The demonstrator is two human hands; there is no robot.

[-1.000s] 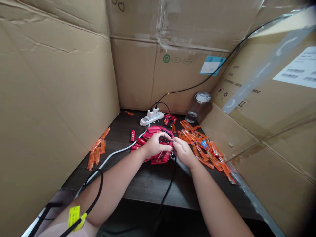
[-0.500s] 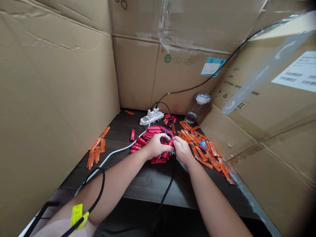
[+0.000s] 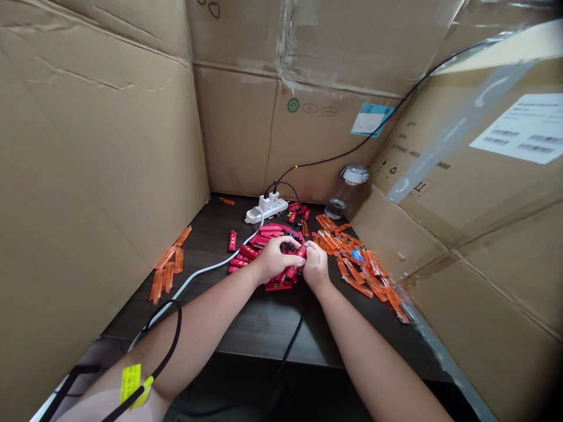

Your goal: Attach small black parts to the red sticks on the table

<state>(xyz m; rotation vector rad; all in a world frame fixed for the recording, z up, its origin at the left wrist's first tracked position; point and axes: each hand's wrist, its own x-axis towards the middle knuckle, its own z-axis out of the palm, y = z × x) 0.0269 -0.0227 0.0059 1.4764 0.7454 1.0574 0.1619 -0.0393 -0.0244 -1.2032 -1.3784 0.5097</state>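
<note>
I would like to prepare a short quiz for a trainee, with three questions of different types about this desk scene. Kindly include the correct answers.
1. Multiple choice. What does the left hand pinch between thumb and fingers?
A) a white plug
B) a small red piece
C) a yellow tag

2. True or false? All the orange pieces lie to the right of the red pile.

3. Fill the gap. Seen from the camera, the clear bottle is to the ____ of the white power strip.

Key: 1. B; 2. False, some lie to the left; 3. right.

Soft light, darkened right-hand corners
</note>
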